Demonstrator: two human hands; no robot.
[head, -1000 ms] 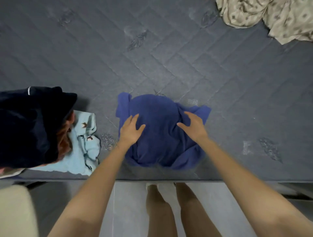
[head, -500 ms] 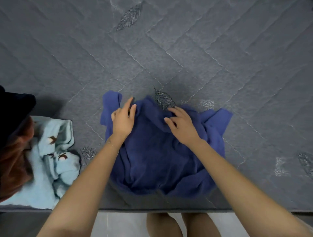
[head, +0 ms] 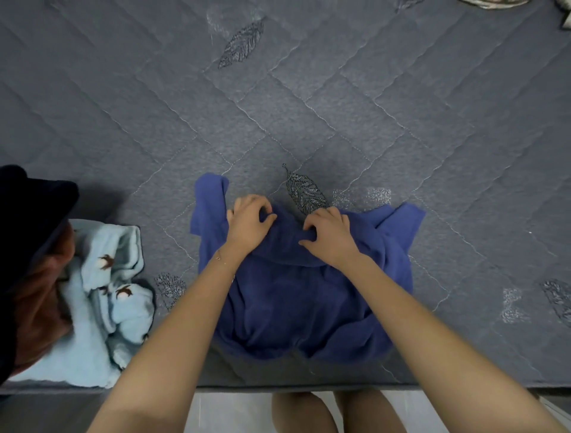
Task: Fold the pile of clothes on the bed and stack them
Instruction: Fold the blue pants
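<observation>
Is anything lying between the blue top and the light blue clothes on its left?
Nothing visible. Only a bare strip of mattress separates the blue top from the light blue clothes. The left hand and right hand grip the top's far edge directly.

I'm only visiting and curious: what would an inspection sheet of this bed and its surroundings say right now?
Surface: grey quilted mattress with embroidered leaves.
Job's things: blue garment at the near edge, far edge bunched; rumpled light blue printed garment to its left; dark navy garment and rust-brown garment at far left.
Clutter: patterned beige fabric at the top edge.
Hands: left hand and right hand each grip the blue garment, fingers curled.
Cables: nothing seen.
Surroundings: pale floor and the person's bare legs below the bed edge.
</observation>
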